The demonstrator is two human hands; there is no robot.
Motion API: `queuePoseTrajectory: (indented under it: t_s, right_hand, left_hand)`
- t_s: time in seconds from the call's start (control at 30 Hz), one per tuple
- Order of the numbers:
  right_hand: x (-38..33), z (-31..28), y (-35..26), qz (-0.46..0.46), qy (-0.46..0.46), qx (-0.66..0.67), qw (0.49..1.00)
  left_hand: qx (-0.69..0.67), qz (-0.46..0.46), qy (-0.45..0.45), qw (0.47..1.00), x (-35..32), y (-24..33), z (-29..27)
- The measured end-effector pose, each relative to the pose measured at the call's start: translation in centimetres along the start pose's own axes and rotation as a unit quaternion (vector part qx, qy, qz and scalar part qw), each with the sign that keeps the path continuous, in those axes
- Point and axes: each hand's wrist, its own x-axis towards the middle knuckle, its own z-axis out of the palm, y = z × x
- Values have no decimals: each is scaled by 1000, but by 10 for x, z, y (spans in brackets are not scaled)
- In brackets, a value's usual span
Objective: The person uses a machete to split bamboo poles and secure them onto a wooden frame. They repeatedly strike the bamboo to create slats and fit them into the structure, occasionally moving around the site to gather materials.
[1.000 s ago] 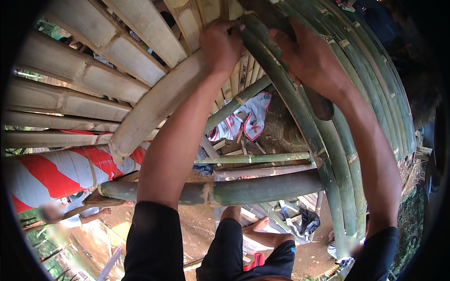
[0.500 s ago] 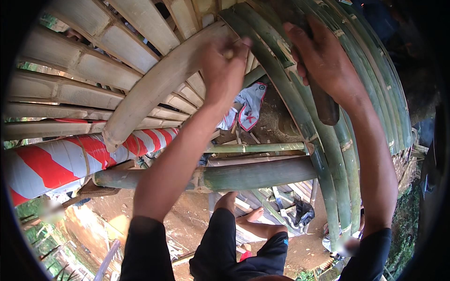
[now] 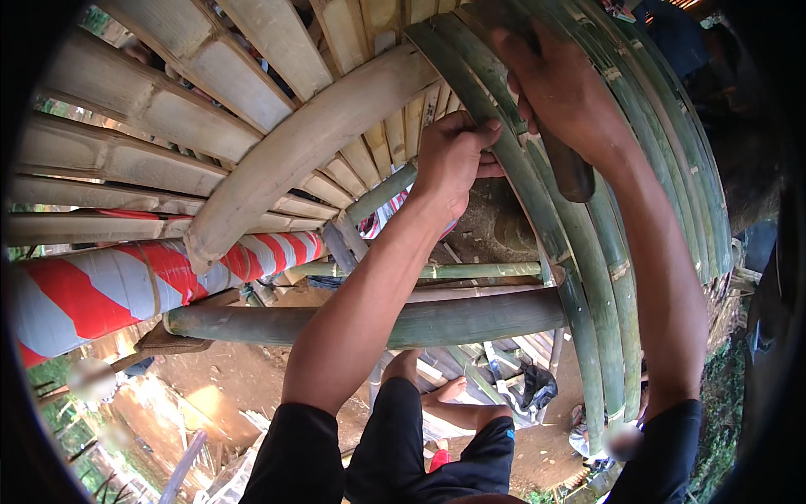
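My left hand [image 3: 457, 155] is closed on the inner edge of a green bamboo strip [image 3: 531, 195], thumb on top and fingers reaching underneath. To its right, my right hand [image 3: 558, 92] grips a tool by its dark handle, whose rounded butt [image 3: 574, 178] sticks out below the palm. The tool's far end is dark and blurred at the top edge, so its kind is unclear. Beneath the right hand, several more green bamboo strips [image 3: 663, 143] run side by side in a curve. A pale curved bamboo piece [image 3: 294, 151] lies left of my left hand, across the slats.
Pale bamboo slats [image 3: 159, 105] fan out at upper left. A pole wrapped in red and white plastic [image 3: 109, 286] and a green bamboo crossbar [image 3: 453, 319] span the middle. Far below lie brown ground [image 3: 243, 370], loose bamboo and a black plastic bag [image 3: 539, 385]. Other people appear blurred at the edges.
My left hand has moved right and down from the pale curved piece and now holds the green strip's edge. The right hand and its tool have shifted slightly up and left.
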Motion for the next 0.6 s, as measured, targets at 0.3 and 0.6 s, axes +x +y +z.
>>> queuePoseTrajectory:
  t_s: [0.3,0.6]
  right_hand:
    - [2,0,9,-13,-41,-49,998]
    - [2,-5,10,21,-53,-56,997]
  left_hand:
    - [-8,27,-24,999,-1,-1,0]
    - [-20,29,-28,999,-1,-2,0]
